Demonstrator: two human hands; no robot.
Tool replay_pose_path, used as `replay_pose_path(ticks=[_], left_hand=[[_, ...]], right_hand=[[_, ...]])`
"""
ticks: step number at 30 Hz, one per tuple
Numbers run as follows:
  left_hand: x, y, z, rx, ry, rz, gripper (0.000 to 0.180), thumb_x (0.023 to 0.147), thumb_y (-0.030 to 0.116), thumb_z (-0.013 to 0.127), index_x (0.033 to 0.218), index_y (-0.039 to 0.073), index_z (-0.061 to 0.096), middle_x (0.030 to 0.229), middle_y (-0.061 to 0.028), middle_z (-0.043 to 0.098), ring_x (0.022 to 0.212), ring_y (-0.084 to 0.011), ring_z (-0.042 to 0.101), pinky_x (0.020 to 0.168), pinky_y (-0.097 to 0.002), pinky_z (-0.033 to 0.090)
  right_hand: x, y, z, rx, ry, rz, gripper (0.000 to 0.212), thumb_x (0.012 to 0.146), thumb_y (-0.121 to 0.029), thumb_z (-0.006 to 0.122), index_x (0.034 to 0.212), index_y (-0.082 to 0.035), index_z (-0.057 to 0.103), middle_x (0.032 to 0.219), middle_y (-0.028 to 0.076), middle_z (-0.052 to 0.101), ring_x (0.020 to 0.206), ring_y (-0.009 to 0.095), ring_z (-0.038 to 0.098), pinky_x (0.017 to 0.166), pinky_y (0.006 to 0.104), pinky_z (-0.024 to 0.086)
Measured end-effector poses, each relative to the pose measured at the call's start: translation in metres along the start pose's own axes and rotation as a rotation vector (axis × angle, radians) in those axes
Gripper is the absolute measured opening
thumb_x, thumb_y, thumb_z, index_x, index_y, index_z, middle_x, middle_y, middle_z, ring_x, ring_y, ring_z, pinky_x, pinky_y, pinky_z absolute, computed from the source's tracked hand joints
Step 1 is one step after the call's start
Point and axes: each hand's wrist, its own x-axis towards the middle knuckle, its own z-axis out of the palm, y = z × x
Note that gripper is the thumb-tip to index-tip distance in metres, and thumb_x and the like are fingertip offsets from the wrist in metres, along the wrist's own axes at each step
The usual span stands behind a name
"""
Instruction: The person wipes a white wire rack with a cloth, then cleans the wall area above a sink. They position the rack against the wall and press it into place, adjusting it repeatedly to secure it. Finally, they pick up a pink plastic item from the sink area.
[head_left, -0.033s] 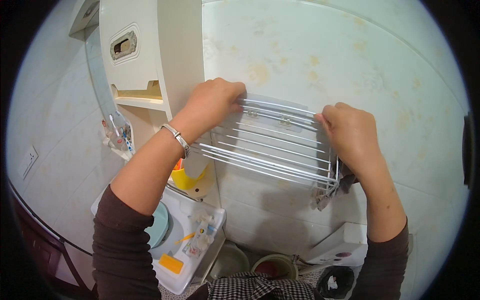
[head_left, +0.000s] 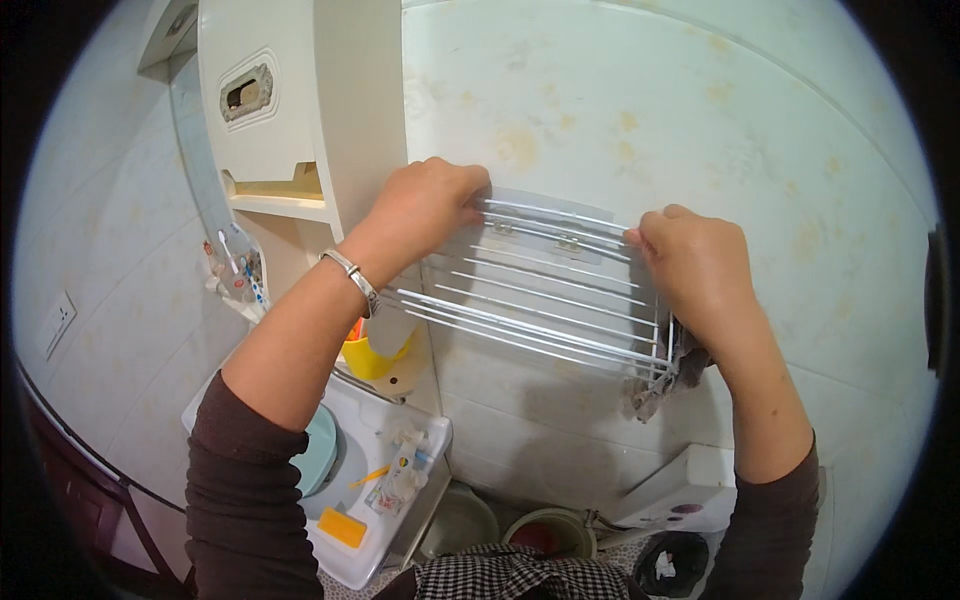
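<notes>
A silvery wire rack (head_left: 545,280) is against the pale wall, with its bars running from left to right. Fingers of my left hand (head_left: 425,205) are closed on its upper left end, and a metal bracelet circles that wrist. At the upper right end, my right hand (head_left: 697,265) pinches the rack's top bars. Behind the top bars a clear plastic plate (head_left: 560,206) with small metal hooks (head_left: 568,243) lies on the wall. A crumpled grey-brown cloth (head_left: 655,395) hangs by the rack's lower right corner, partly hidden behind my right hand.
A white cabinet (head_left: 365,110) stands close on the left. Below it are a yellow cup (head_left: 370,360) and a white washbasin (head_left: 350,565) bearing a teal bowl (head_left: 318,450) and a yellow-orange block (head_left: 342,527). Lower down are buckets (head_left: 590,540), a white box (head_left: 690,485) and a black-lined bin (head_left: 685,560).
</notes>
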Motion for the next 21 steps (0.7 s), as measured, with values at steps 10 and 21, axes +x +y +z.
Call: replay_pose_path(ticks=[10, 21], left_hand=[[-0.014, 0.003, -0.019, -0.137, -0.036, -0.109, 0.023, 0.085, 0.016, 0.072, 0.089, 0.001, 0.056, 0.074, -0.0138, 0.062, 0.070, -0.0304, 0.060, 0.065, -0.0406, 0.046], [-0.043, 0.028, -0.007, -0.244, 0.109, -0.060, 0.028, 0.090, 0.027, 0.071, 0.095, 0.001, 0.063, 0.087, -0.0153, 0.070, 0.081, -0.0303, 0.068, 0.071, -0.0371, 0.051]], right_hand=[[-0.008, 0.000, -0.008, 0.099, -0.035, 0.081, 0.031, 0.092, -0.034, 0.064, 0.082, -0.006, 0.058, 0.077, 0.014, 0.062, 0.068, 0.034, 0.063, 0.060, 0.0430, 0.051], [-0.037, 0.013, 0.023, 0.093, 0.356, 0.089, 0.027, 0.088, -0.029, 0.071, 0.077, -0.011, 0.053, 0.068, 0.007, 0.051, 0.055, 0.028, 0.055, 0.045, 0.0381, 0.043]])
